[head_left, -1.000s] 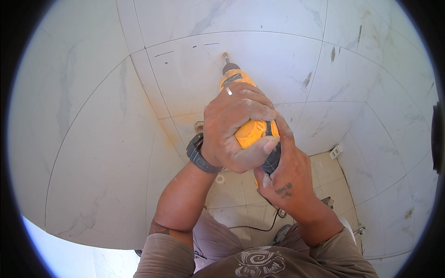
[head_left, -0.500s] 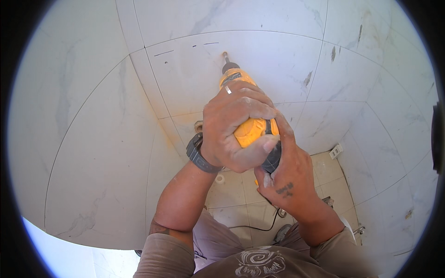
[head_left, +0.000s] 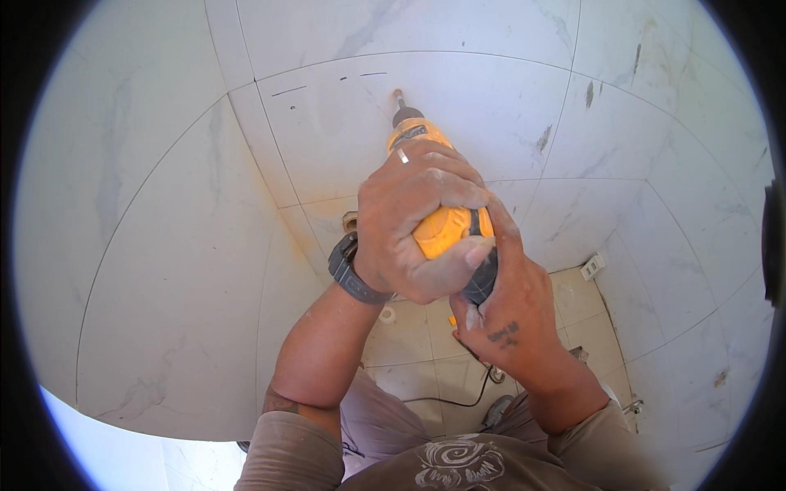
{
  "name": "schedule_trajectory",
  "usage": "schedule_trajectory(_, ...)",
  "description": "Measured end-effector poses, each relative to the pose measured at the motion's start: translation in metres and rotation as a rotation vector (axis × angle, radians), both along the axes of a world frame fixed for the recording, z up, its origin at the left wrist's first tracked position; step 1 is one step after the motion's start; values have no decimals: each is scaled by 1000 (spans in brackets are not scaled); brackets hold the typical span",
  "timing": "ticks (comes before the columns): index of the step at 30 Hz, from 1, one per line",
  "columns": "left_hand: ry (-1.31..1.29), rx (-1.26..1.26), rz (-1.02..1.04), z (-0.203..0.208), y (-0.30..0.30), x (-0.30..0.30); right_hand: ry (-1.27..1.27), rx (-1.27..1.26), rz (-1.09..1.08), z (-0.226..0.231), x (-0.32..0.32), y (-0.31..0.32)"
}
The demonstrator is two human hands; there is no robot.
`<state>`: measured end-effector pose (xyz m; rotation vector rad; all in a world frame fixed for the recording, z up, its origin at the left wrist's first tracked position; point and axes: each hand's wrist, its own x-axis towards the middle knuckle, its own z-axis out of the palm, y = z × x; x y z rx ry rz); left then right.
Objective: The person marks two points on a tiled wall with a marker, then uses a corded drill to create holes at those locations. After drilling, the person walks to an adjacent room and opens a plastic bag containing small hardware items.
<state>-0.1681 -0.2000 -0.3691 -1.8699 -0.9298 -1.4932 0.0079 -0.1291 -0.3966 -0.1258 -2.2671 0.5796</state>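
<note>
Both left hand point(head_left: 413, 217) and right hand point(head_left: 514, 315) had fingers wrapped round the yellow drill point(head_left: 440, 235) at frame centre, the left nearer its bit point(head_left: 401, 101); its long axis ran up-left to the wall tile point(head_left: 483, 106).

Walls point(head_left: 483, 114): white, grey-veined, tiled; dark scuffs at right
Floor point(head_left: 405, 344): beige, square-tiled
Light point(head_left: 106, 442): brightest lower left

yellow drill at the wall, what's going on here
A person's left hand wraps over the body of a yellow-and-black drill, while the right hand grips its rear. The bit meets a brownish spot on the white tiled wall, right of some dark marks. Whether it's spinning, I can't tell.
</note>
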Motion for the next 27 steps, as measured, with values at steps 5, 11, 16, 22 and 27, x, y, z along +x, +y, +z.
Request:
schedule_trajectory(5,9,9,-4,0,0,0,-20,-12,1,0,1,0)
schedule_trajectory(11,-5,6,-10,-1,2,1,-24,-9,-6,0,2,1)
schedule_trajectory(16,-1,10,-9,-1,2,1,-3,15,-4,0,1,2)
schedule_trajectory(22,-1,-5,-12,0,2,0,-21,-18,-13,1,1,1)
schedule_trajectory(27,2,4,-8,-1,2,0,-14,-6,-6,0,2,1)
